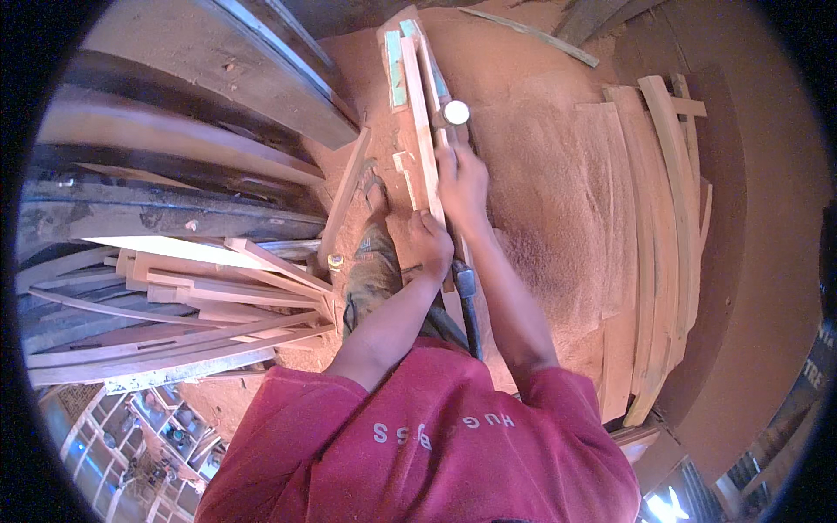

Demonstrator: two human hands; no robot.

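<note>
A long pale wooden strip runs away from my body along a narrow stack of timber. My left hand is closed around the strip's near end. Just beyond and to the right, my right hand has its fingers curled down at the strip's right side; what lies under them is hidden. Past those fingertips shows a round, white-topped object, its kind unclear. Close to my left wrist lies a hammer with a metal head and dark handle. Green-faced wood pieces sit at the stack's far end.
Cut wooden pieces and long boards are piled at the left. More planks lie in a row at the right. Sawdust covers the ground between. A tape measure lies beside my leg.
</note>
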